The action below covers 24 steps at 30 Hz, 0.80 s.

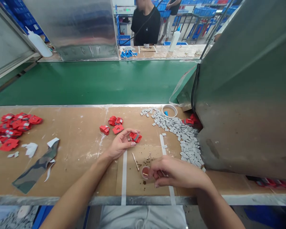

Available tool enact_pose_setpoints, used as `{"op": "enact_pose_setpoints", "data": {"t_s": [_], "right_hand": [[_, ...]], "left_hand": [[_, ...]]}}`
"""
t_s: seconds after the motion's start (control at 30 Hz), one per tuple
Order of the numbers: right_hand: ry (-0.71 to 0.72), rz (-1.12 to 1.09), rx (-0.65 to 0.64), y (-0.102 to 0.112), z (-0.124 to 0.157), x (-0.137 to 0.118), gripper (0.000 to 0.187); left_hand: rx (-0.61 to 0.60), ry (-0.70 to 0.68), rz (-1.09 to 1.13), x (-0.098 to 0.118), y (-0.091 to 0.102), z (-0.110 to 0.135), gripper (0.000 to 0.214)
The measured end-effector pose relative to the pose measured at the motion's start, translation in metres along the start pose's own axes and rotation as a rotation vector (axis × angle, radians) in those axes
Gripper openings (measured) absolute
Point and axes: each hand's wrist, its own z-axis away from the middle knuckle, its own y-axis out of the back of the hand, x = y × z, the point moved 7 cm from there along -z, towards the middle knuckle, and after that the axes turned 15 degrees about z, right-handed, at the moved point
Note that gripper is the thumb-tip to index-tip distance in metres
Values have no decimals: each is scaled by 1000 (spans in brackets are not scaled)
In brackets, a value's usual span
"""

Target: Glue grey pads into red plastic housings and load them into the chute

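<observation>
My left hand (pixel 121 143) is closed around a small red plastic part (pixel 135 137) with a grey strip, holding it just above the table by thumb and fingers. My right hand (pixel 168 171) is curled in a pinch beside a small clear cup (pixel 145 172) with reddish contents. In the cup lies the pale tip of a cotton swab (pixel 145 174), which runs toward the right fingers; their grip is partly hidden. A second cotton swab (pixel 135 161) rests on the cardboard left of the cup. Several red parts (pixel 118 128) sit beyond my left hand.
Many small grey tiles (pixel 188 140) spread along the right, near a tape roll (pixel 169 111). More red parts (pixel 15 125) pile at left, by a camouflage strip (pixel 37 168). A metal panel (pixel 248 95) bounds the right. Across the green belt (pixel 105 82) is a person (pixel 146 25).
</observation>
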Motion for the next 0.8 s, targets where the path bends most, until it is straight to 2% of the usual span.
{"op": "enact_pose_setpoints", "data": {"t_s": [0.13, 0.27, 0.4, 0.6, 0.8], "right_hand": [[25, -23, 11, -3, -4, -2, 12], [66, 4, 24, -6, -10, -5, 11], [79, 49, 139, -1, -13, -10, 11], [67, 133, 208, -3, -16, -11, 20], [66, 68, 315, 5, -16, -3, 22]], "left_hand": [[67, 58, 97, 0, 5, 2, 52], [96, 11, 114, 2, 9, 3, 55], [45, 36, 101, -2, 5, 3, 53], [-3, 126, 83, -15, 3, 2, 61], [-38, 141, -64, -18, 2, 0, 47]]}}
